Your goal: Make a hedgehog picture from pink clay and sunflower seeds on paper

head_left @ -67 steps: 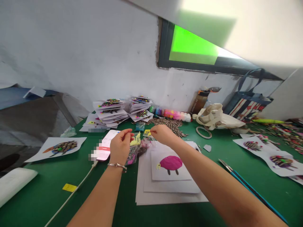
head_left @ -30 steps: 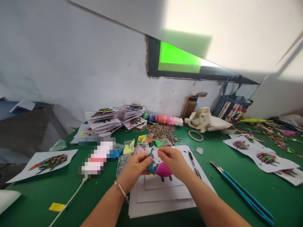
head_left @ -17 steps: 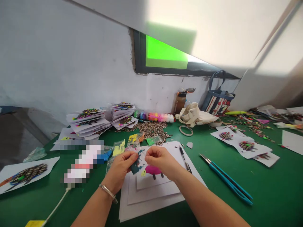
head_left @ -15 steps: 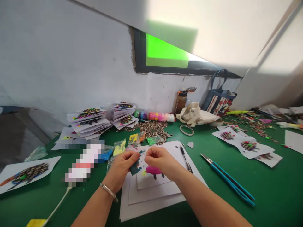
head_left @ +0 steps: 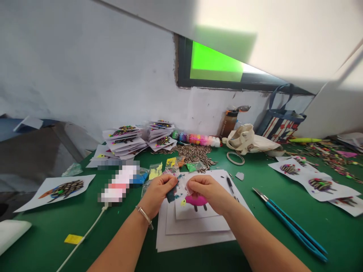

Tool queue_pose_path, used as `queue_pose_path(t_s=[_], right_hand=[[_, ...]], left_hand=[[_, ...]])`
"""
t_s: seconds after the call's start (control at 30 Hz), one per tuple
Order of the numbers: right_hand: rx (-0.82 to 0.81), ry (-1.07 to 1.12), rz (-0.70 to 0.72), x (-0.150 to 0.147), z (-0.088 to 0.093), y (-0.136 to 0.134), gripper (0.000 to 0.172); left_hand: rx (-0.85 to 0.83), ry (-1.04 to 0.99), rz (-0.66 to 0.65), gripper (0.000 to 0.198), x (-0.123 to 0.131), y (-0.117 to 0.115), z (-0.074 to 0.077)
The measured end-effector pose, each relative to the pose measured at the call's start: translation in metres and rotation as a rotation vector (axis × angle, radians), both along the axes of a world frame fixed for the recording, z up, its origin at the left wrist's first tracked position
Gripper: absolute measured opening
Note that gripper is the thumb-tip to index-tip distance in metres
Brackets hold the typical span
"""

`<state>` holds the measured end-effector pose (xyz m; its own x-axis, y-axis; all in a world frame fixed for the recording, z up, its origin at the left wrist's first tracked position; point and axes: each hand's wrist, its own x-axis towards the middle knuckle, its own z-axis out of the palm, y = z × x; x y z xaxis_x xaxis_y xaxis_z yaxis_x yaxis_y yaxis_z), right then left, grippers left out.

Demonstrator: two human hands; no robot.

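Observation:
My left hand (head_left: pixel 161 189) pinches a small clear plastic bag (head_left: pixel 179 183) with dark teal clay (head_left: pixel 171 194) in it. Thumb and fingertips of my right hand (head_left: pixel 204 189) are closed on the bag's clear right side; whether they also hold a bit of clay cannot be made out. Just beneath the hands lies a paper picture of a bird-like shape (head_left: pixel 197 201), with a pink body, a yellow head and two dark seed legs. It rests on a pile of white sheets (head_left: pixel 195 238).
Blue tweezers (head_left: pixel 292 226) lie right, a black pen (head_left: pixel 230 185) beside the sheets. Behind are bags of coloured clay (head_left: pixel 155 170), a heap of striped seeds (head_left: pixel 195 155), a tape roll (head_left: pixel 235 158) and stacked seed pictures (head_left: pixel 124 141). A white cable (head_left: pixel 85 237) crosses the left.
The view has swung to the left, so everything sits further right in it. Both hands stay at the clay bag above the picture, with my right fingers pinched at its side.

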<state>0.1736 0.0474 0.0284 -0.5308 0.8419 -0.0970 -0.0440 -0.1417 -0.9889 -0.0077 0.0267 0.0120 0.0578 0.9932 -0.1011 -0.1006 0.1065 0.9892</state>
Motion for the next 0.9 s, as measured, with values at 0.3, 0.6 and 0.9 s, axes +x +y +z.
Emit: queue_pose_path(t_s=[0.3, 0.6, 0.9], right_hand=[[-0.102, -0.036, 0.024, -0.004, -0.011, -0.002, 0.016], [-0.139, 0.074, -0.005, -0.002, -0.006, -0.001, 0.021], [-0.159, 0.102, 0.129, 0.001, -0.016, -0.002, 0.022]], left_hand=[[0.081, 0.129, 0.001, 0.046, 0.000, -0.003, 0.006], [0.038, -0.050, -0.004, 0.034, 0.004, -0.002, -0.003], [0.080, 0.088, -0.031, 0.052, 0.001, -0.004, 0.001]])
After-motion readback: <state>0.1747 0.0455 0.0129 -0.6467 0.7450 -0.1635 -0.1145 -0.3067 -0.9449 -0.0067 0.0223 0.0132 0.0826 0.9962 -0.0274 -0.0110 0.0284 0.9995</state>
